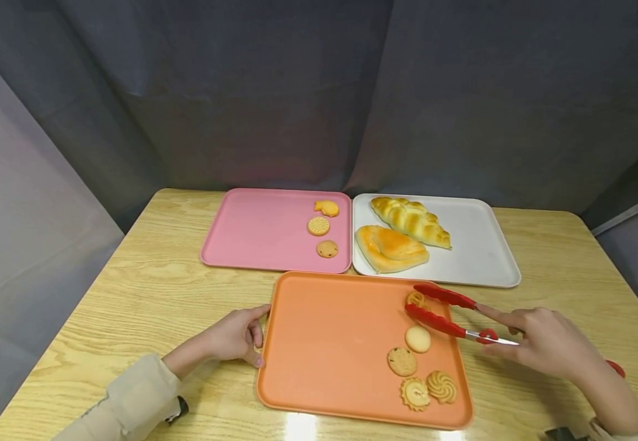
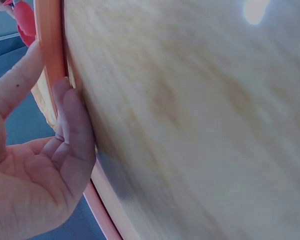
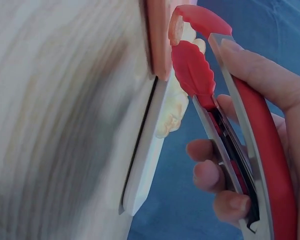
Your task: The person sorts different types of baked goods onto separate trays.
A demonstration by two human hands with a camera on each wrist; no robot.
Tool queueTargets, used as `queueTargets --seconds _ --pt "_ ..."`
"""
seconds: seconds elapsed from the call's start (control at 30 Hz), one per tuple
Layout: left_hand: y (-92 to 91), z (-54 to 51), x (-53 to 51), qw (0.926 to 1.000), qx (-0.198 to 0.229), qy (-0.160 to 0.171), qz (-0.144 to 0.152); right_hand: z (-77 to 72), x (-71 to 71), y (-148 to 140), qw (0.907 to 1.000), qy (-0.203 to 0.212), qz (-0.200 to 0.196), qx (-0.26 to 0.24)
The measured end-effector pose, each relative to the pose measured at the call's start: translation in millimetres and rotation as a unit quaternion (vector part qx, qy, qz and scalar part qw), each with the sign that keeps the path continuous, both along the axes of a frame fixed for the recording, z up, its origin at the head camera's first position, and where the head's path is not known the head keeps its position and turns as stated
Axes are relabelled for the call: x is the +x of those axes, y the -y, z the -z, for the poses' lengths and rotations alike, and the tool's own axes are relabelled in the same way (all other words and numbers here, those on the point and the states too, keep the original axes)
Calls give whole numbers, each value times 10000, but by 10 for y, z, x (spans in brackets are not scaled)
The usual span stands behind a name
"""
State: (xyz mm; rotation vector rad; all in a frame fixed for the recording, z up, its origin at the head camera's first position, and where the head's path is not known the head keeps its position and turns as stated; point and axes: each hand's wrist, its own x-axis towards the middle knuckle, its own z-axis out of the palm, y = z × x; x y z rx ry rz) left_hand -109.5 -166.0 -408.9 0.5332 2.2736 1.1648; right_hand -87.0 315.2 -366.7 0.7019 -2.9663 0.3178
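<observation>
My right hand (image 1: 545,343) holds red-tipped metal tongs (image 3: 262,145) over the orange tray's (image 1: 330,343) far right corner. Between the tongs' red tips is a pretzel-shaped cookie (image 1: 415,299); whether both tips touch it I cannot tell. My left hand (image 1: 234,334) rests against that tray's left edge, thumb and index finger spread along the rim. Nearer me on the tray lie a plain round cookie (image 1: 418,339), a chocolate-chip cookie (image 1: 402,362), a scalloped cookie (image 1: 415,394) and a swirl cookie (image 1: 441,387).
Behind stands a pink tray (image 1: 258,229) with a fish-shaped cookie (image 1: 327,208), a round patterned cookie (image 1: 318,226) and a chip cookie (image 1: 327,248). Beside it, a white tray (image 1: 476,245) bears a braided loaf (image 1: 409,220) and a folded bread (image 1: 390,248). A dark curtain (image 1: 297,92) hangs behind.
</observation>
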Motion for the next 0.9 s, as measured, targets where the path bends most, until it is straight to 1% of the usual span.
queueTargets --seconds 0.1,0.3,0.43,0.53,0.67,0.83,0.9 --pt "-1 4 0 10000 -5 -32 19 -12 3 -2 9998 -189 8 -45" --pt "-1 5 2 10000 3 -52 20 -44 -6 13 9998 -193 75 72" --pt "0 7 -1 10000 6 -50 8 -48 -37 46 9998 -177 22 28" --pt "3 11 -4 10000 11 -54 -1 -55 -73 88 9999 -127 -32 -7" --pt "4 14 -4 10000 28 -40 14 -42 -114 141 9998 -158 -136 -37" --pt "4 12 -3 9999 -6 -99 73 -34 -180 217 9995 -159 -254 -122" --pt "6 7 -2 9999 -36 -120 85 -37 -211 255 9989 -182 -372 -196"
